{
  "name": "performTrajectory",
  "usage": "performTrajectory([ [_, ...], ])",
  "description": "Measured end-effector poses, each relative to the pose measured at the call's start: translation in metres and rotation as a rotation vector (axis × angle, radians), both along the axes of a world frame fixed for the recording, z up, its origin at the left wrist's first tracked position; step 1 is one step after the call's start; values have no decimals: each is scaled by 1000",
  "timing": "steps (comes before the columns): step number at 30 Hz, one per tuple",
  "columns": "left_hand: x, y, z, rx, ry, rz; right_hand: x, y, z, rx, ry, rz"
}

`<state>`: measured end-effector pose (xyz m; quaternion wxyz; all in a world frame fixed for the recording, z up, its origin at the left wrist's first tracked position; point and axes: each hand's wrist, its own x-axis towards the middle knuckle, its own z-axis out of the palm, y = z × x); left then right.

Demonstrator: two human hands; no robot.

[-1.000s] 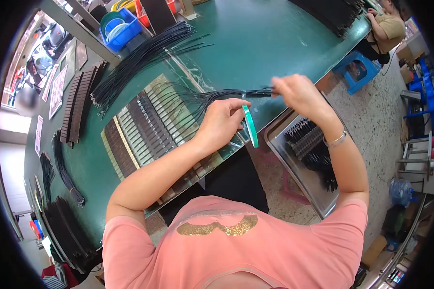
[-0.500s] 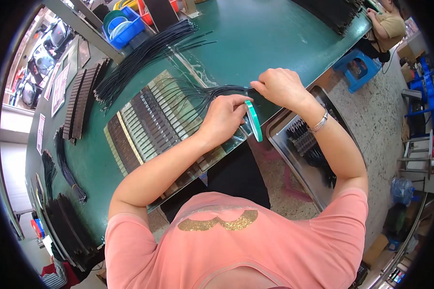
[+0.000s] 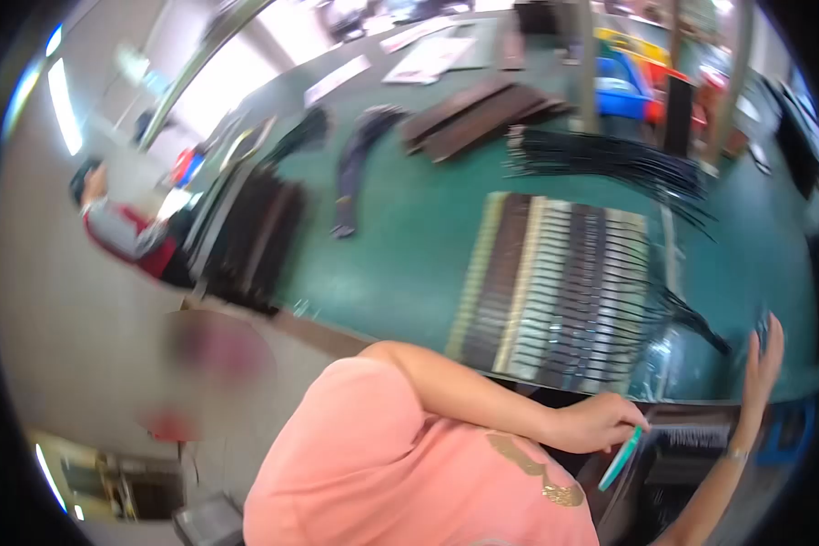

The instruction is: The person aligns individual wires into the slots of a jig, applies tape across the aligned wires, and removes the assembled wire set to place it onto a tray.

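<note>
My left hand [image 3: 601, 424] pinches a thin roll of green tape [image 3: 620, 460], low in front of the table edge. To the right, my right hand [image 3: 764, 362] is raised at the table's edge with its fingers stretched out and slightly apart, blurred by motion. Between the hands and further back, a gathered bundle of black wires [image 3: 693, 320] lies on the table, its tip pointing toward my right hand. Those wires fan out from a slotted wiring board [image 3: 555, 291] with light and dark strips, left of the bundle.
A thick bundle of black cables [image 3: 601, 159] lies behind the board on the green table [image 3: 382, 273]. Brown strips [image 3: 482, 118], a tied cable bundle [image 3: 353, 173] and dark stacked strips [image 3: 255, 246] lie leftward. Blue bin [image 3: 621, 86] stands behind. A person [image 3: 132, 227] is at far left.
My view has swung left. My right hand has come away from the wire bundle, its fingers straightening. My left hand, still with the tape roll, has dropped back from the wires.
</note>
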<state>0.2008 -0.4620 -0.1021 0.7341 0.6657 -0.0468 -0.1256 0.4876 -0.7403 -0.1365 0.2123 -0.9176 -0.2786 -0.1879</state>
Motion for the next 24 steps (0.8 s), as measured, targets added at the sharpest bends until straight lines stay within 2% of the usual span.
performTrajectory([
  [2, -8, 0, -8, -15, -9, 50, -43, 35, 34, 67, -42, 45],
  [5, -11, 5, -4, -35, -40, 155, -102, 58, 53, 252, 109, 103],
  [7, -13, 10, 6, 60, 89, 62, -139, 61, 50, 385, 254, 100],
  [8, -19, 0, -15, -11, 123, 137, -161, 70, 59, 407, 288, 46],
  [9, -21, 4, -15, 85, -3, 123, -182, 77, 67, 456, 372, -27],
  [10, -23, 4, -19, -5, 0, 111, -193, 74, 66, 467, 382, -13],
  [11, -23, 5, -26, 48, -3, 83, -202, 72, 60, 517, 372, 4],
  [12, -27, 3, -18, -84, 122, 116, -210, 67, 54, 559, 376, 25],
  [13, -29, 4, -12, -85, 132, 135, -219, 68, 51, 602, 388, 65],
  [15, -33, 2, -18, -54, 20, 144, -233, 67, 47, 617, 486, 41],
  [18, -31, -5, -22, -72, -24, 174, -241, 72, 39, 639, 533, 140],
  [21, -27, -4, -24, -83, -104, 232, -240, 89, 34, 536, 449, 240],
  [24, -31, -6, -35, -95, -32, 253, -237, 104, 27, 491, 422, 299],
])
